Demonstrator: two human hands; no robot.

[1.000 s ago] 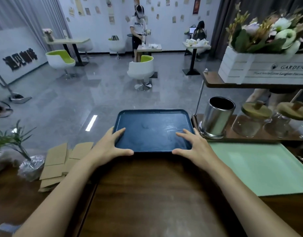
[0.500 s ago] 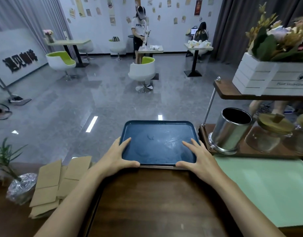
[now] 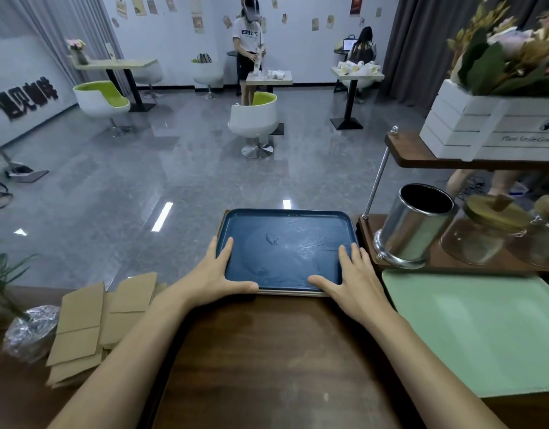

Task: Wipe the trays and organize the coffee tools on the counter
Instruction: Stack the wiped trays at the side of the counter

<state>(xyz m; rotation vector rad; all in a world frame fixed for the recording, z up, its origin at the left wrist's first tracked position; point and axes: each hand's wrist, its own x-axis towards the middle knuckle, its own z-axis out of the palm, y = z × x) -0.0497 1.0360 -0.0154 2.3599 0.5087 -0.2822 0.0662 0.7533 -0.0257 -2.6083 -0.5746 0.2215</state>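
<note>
The blue tray [image 3: 285,243] lies at the far edge of the wooden surface [image 3: 267,351], left of a steel cup [image 3: 415,224], with a green tray [image 3: 471,329] to the near right. The left hand [image 3: 217,274] and right hand [image 3: 356,283] rest on its near corners, each grip apart, fingers straight, thumbs along the near rim

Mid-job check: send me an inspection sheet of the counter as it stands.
Surface: dark wooden counter, glossy.
Job's things: blue tray, streaked, lying on a paler tray; green tray at right; steel canister and lidded glass jars beyond it.
Clutter: cardboard pieces, foil-wrapped plant pot, left.
Grippers: left hand and right hand flat, fingers along the blue tray's sides, thumbs on its near rim.
Cables: likely cords on the floor, right.
Surroundings: a standing person and a seated person at the back.
</note>
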